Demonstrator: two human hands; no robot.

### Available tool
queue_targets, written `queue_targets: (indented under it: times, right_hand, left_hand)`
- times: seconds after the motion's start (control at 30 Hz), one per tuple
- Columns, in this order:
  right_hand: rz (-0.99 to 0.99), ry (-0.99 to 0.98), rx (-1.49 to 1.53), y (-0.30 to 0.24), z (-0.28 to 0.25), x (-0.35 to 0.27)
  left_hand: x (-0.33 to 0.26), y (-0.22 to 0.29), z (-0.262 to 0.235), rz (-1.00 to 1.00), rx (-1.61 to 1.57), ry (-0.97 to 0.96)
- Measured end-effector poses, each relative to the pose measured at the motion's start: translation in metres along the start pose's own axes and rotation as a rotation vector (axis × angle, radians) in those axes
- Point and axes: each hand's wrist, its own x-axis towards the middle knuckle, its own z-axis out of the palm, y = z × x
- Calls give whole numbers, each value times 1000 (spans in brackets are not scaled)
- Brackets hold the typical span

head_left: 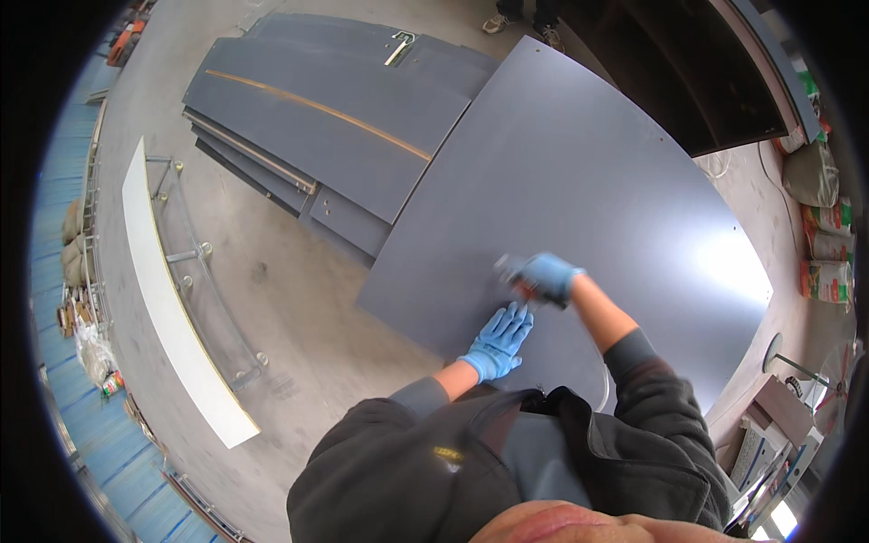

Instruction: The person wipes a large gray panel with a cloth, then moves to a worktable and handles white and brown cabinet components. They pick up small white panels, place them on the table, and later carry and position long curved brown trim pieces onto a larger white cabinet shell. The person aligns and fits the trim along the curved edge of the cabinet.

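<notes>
My right hand (549,275), in a blue glove, is closed round a hand-held tool (527,288), dark with a red part and a pale end. Motion blurs it, and I cannot tell its exact kind. Below the tool is a large grey panel (561,163), lying flat in front of me. On the panel's near edge rests my left hand (498,346), also gloved in blue, its fingers stretched out toward the tool. Whether a small thing is under the left fingertips I cannot make out.
More grey panels (335,90) lie stacked at the far left. A long white board (172,308) rests along a metal frame with castors (205,251). A dark open cabinet (679,72) stands far right, near a person's shoes (496,23). Bags (826,281) line the right.
</notes>
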Motion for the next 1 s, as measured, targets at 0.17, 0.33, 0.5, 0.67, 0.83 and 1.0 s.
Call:
queue_targets:
  times: [0.17, 0.33, 0.5, 0.67, 0.83, 1.0]
  right_hand:
    - [-38, 470, 956, 74, -18, -12]
    - [-78, 21, 1123, 37, 72, -12]
    - [-277, 180, 1292, -38, 120, 1]
    - [-284, 154, 1165, -116, 117, 51]
    - [-446, 318, 1365, -213, 93, 136]
    - [-235, 496, 1222, -381, 165, 211]
  left_hand:
    - [-6, 8, 2, 4, 83, 65]
    - [-12, 19, -24, -47, -21, -37]
    - [-62, 12, -19, -215, -1672, -358]
    - [-146, -101, -17, -72, -1941, -567]
    - [-277, -288, -66, -86, -1516, 178]
    - [-401, -439, -130, -796, -1705, 450]
